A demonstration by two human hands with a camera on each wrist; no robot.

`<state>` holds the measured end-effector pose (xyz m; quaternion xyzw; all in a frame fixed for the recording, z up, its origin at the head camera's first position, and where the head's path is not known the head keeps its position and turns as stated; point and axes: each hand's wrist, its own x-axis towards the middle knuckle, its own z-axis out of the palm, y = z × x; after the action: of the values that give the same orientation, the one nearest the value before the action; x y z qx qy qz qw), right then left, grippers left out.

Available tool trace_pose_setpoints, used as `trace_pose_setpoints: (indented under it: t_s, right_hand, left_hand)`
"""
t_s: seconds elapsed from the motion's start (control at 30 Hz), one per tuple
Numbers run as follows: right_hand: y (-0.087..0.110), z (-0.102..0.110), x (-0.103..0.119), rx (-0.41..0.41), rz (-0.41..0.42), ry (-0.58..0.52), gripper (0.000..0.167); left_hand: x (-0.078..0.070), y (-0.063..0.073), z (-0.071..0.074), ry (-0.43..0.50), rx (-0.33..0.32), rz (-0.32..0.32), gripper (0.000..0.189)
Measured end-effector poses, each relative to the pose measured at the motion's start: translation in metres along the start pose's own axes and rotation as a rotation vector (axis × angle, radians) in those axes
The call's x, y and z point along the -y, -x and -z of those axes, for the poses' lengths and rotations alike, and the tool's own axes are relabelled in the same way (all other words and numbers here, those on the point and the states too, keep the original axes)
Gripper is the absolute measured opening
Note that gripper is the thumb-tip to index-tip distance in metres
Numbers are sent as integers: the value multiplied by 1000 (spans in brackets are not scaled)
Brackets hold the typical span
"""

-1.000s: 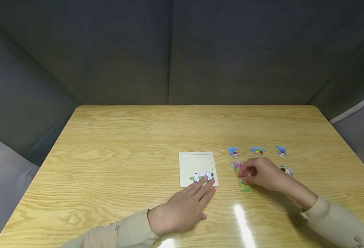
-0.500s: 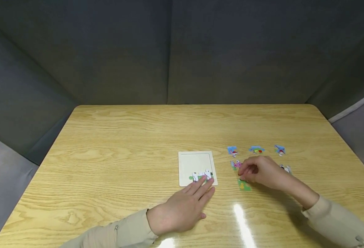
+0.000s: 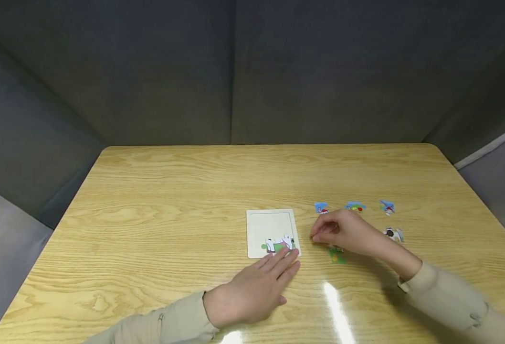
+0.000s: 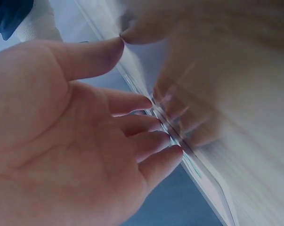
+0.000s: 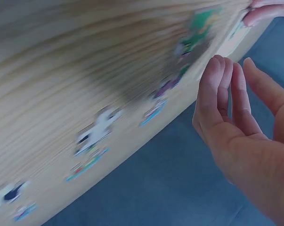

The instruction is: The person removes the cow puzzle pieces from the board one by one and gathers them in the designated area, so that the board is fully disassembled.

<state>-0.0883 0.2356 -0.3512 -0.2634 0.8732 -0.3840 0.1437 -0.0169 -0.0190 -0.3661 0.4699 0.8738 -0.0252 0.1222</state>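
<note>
My left hand [image 3: 252, 291] lies with extended fingers, their tips at the front edge of a square cream puzzle tray [image 3: 269, 222]. A cow-leg jigsaw section [image 3: 280, 243] sits in the tray's lower right. My right hand [image 3: 347, 232] hovers just right of the tray, fingers bent and thumb near the fingertips. In the right wrist view a small gap shows between thumb and fingers, with no piece visible there. Beneath or beside this hand are a green duck piece [image 3: 337, 256], a purple piece [image 5: 167, 87] and a white cow piece [image 5: 99, 129]; the last two are hidden in the head view.
Blue-topped pieces lie in a row behind the right hand: one at left [image 3: 320, 207], one in the middle [image 3: 355, 206] and one at right [image 3: 387, 207]. A black-and-white piece [image 3: 393, 234] lies near the right wrist. Grey partitions [image 3: 321, 71] surround the wooden table [image 3: 171, 191].
My right hand has moved left and slightly away from me, from above the duck piece toward the tray. The left hand stays almost still at the tray's edge.
</note>
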Motion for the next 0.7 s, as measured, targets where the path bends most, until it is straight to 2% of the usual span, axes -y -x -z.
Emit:
trace_pose_setpoints:
  t_s: [0.2, 0.4, 0.7]
  right_hand:
    - [-25, -11, 15, 7, 11, -5, 3]
    - [-51, -25, 24, 46, 6, -56, 4]
    - [-70, -46, 29, 92, 14, -101, 3]
  left_hand:
    - [-2, -3, 0, 9, 4, 3, 66]
    - [-2, -4, 0, -19, 12, -2, 66]
    - [-1, -6, -2, -38, 24, -2, 66]
